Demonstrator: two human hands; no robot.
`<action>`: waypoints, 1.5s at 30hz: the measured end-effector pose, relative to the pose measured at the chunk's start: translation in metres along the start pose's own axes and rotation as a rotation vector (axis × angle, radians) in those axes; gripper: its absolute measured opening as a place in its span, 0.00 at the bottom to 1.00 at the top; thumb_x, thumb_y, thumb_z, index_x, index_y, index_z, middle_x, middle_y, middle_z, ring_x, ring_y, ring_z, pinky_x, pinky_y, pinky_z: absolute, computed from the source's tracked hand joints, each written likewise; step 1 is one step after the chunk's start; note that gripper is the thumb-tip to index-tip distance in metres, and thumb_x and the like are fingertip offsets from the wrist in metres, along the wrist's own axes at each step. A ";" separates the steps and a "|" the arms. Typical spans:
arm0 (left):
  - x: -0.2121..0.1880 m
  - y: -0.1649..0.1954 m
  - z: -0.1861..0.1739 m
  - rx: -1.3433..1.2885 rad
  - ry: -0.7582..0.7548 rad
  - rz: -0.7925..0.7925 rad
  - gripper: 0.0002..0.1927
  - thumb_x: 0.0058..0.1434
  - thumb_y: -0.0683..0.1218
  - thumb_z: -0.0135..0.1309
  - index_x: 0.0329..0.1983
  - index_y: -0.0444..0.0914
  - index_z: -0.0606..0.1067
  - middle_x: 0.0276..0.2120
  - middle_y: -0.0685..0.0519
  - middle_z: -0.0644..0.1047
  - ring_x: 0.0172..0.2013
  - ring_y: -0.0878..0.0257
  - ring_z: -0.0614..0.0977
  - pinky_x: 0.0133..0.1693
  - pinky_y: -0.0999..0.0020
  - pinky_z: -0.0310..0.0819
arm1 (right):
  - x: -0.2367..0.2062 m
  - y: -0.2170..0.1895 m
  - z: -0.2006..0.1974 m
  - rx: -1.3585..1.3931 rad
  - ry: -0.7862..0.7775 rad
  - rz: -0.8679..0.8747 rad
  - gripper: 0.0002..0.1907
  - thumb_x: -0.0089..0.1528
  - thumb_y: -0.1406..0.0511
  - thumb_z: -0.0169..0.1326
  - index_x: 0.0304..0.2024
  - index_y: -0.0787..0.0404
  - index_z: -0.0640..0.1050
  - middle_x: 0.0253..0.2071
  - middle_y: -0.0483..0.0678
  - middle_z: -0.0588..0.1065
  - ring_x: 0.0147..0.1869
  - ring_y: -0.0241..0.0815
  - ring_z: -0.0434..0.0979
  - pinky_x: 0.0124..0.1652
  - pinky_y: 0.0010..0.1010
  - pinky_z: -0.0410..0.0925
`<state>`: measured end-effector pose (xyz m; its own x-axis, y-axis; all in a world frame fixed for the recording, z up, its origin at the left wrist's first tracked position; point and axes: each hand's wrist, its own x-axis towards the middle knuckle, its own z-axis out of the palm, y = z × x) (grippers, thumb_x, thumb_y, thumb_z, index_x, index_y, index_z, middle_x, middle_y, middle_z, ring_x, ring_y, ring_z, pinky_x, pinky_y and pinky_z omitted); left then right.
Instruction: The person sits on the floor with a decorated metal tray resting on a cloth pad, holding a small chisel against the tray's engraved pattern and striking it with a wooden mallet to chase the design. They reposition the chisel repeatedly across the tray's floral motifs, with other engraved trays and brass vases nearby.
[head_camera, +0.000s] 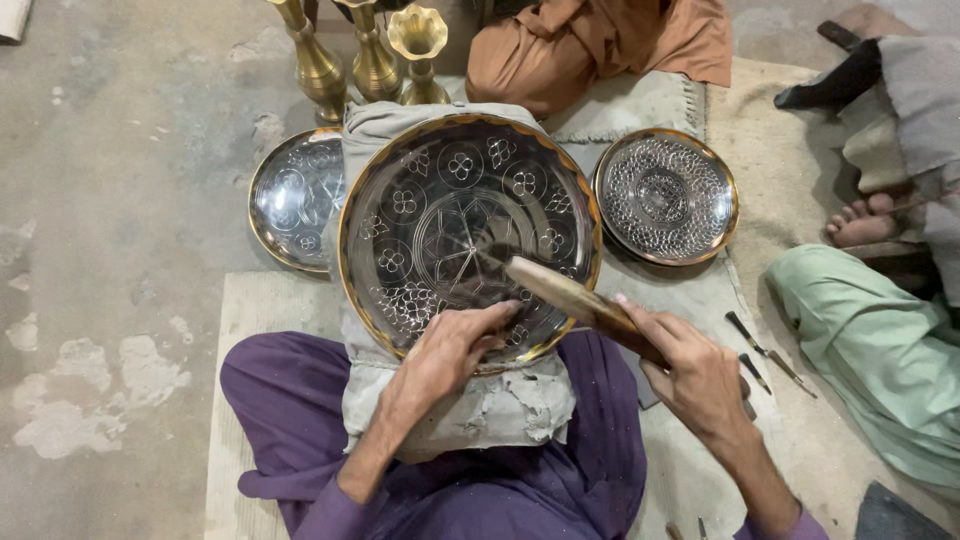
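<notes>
- Purple trousers (300, 400) are filling the bottom of the view, the person sitting cross-legged on a pale mat (235, 330) laid on the concrete floor.
- A grey cloth pad (500, 405) is lying over the lap, and the large engraved tray (470, 235) is resting on it, tilted slightly towards the camera, its gold rim running round a dark, shiny face cut with flower and star patterns.
- The left hand (450, 350) is pressing on the near rim of that tray, fingers curled together and pinching something small against the metal; what it is gripping is too small to make out.
- The right hand (690, 375) is closing fully around the handle of a wooden mallet (575, 300), whose head is hovering just above the tray's lower right part, near the left fingertips.
- Two smaller engraved plates are lying flat behind the tray: one plate on the left (290, 195), partly tucked under the cloth, and one plate on the right (667, 197), just beside the tray's rim.
- Three brass vases (375, 60) are standing upright at the far edge.
- Small chisels (760, 350) are lying on the mat to the right of the mallet hand.
- Other people are sitting around: orange cloth (600, 45) beyond, and a green-clad leg (870, 350) with a bare foot (858, 225) to the right.
</notes>
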<state>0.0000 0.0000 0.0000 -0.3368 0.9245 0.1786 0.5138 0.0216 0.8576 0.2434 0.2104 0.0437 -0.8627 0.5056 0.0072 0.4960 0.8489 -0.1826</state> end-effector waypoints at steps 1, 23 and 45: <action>0.002 0.001 -0.004 0.011 -0.039 0.019 0.26 0.61 0.39 0.56 0.64 0.39 0.71 0.42 0.43 0.83 0.43 0.50 0.86 0.43 0.58 0.79 | -0.006 0.001 0.018 0.100 0.112 0.054 0.39 0.54 0.68 0.61 0.68 0.41 0.71 0.50 0.45 0.81 0.46 0.46 0.84 0.42 0.34 0.78; -0.023 0.018 0.028 -0.179 0.500 -0.360 0.29 0.62 0.37 0.58 0.65 0.33 0.63 0.39 0.43 0.84 0.40 0.56 0.89 0.39 0.65 0.88 | 0.057 -0.022 -0.046 -0.179 0.224 -0.297 0.37 0.52 0.70 0.61 0.64 0.42 0.75 0.49 0.43 0.82 0.42 0.44 0.82 0.41 0.38 0.74; -0.026 0.015 0.035 -0.164 0.566 -0.363 0.26 0.61 0.38 0.60 0.60 0.32 0.63 0.35 0.46 0.84 0.35 0.57 0.89 0.33 0.66 0.85 | 0.108 -0.086 -0.096 -0.231 0.184 -0.575 0.30 0.55 0.69 0.54 0.61 0.45 0.79 0.52 0.42 0.82 0.41 0.39 0.81 0.39 0.35 0.72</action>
<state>0.0439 -0.0102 -0.0084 -0.8478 0.5277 0.0525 0.1797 0.1927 0.9647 0.1172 0.2066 0.1543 -0.9762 -0.0392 0.2131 -0.0143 0.9930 0.1171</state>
